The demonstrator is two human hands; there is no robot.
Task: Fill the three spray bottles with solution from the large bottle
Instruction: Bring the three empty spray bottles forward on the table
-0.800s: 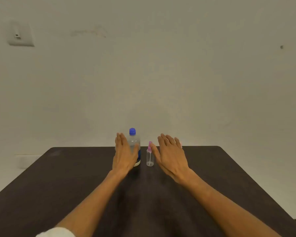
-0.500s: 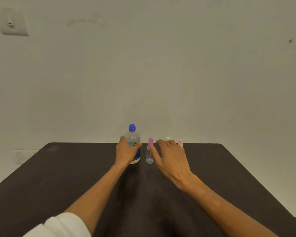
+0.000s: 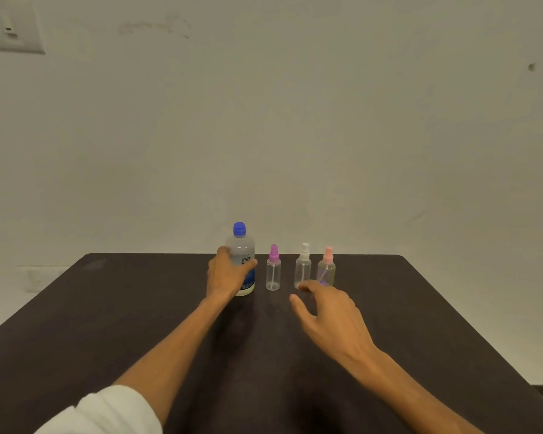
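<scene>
A large clear bottle (image 3: 242, 245) with a blue cap stands upright at the far middle of the dark table (image 3: 107, 324). My left hand (image 3: 224, 275) is wrapped around its left side. To its right stand three small clear spray bottles in a row: one with a purple top (image 3: 273, 270), one with a white top (image 3: 303, 267), one with a pink top (image 3: 326, 269). All three look empty and have their tops on. My right hand (image 3: 329, 311) hovers open just in front of the white and pink ones, holding nothing.
A pale wall rises right behind the table's far edge. A wall switch plate (image 3: 13, 29) sits at the upper left. The floor shows past the table's right edge.
My left hand has closed around the large bottle. My right hand has drawn back toward me and to the right, uncovering the white and pink spray bottles.
</scene>
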